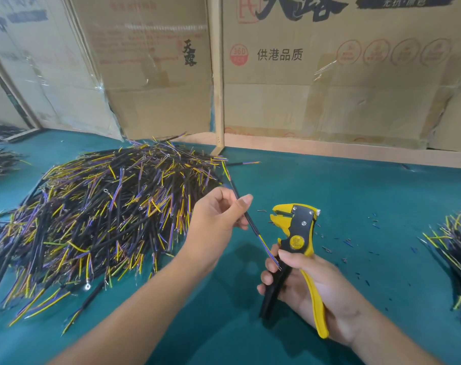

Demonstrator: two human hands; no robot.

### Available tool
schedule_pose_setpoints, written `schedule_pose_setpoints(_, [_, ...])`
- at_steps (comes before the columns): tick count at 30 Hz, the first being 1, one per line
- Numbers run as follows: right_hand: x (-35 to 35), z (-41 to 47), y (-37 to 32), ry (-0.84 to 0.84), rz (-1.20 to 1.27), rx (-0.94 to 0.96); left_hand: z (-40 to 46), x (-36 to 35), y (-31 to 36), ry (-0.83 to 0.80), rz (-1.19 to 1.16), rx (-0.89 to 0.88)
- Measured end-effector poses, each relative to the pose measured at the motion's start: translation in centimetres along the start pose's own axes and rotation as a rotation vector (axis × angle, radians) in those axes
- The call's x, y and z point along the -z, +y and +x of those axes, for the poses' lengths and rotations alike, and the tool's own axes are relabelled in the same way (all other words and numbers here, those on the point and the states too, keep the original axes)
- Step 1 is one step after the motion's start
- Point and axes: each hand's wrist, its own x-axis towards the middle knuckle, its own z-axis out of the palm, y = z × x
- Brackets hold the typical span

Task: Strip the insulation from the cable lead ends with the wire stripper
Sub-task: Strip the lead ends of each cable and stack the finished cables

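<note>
Left hand (218, 214) pinches black cable (246, 219) above green tabletop (382, 193), beside big cable pile (105, 214). Right hand (311, 288) grips yellow wire stripper (297, 238), head up, cable's lead ends touching its fingers.

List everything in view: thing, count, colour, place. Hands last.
cable pile: one big heap, black with yellow and purple leads, left on the mat
held cable: one, black, between the hands
wire stripper: one, yellow and black, centre right
small cable pile: one, same colours, right edge
insulation scraps: many, dark, right of the stripper
mat: one, teal, underneath
cardboard boxes: several, brown, behind
left hand: pinches the held cable
right hand: grips the stripper handles
</note>
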Motion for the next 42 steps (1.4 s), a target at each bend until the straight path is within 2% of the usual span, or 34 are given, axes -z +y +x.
schedule_pose_setpoints(5, [-0.3, -0.4, -0.1, 0.008, -0.005, 0.011, -0.4, -0.2, 0.0, -0.046, 0.095, -0.038])
schedule_pose_setpoints(18, [-1.0, -1.1, 0.1, 0.035, -0.061, 0.056, -0.9, -0.4, 1.4, -0.081, -0.027, -0.094])
schedule_pose_setpoints(27, [-1.3, -1.3, 0.2, 0.047, -0.1, 0.068, -1.3, -0.4, 2.3, -0.145, -0.008, -0.156])
schedule_pose_setpoints(37, [-1.8, -1.5, 0.5, -0.015, -0.043, -0.039, -1.0, -0.1, 2.9, -0.241, 0.044, -0.205])
schedule_pose_setpoints(42, [-1.8, -1.3, 0.7, -0.003, 0.0, -0.059, -0.7, 0.2, 3.2, -0.209, 0.118, -0.288])
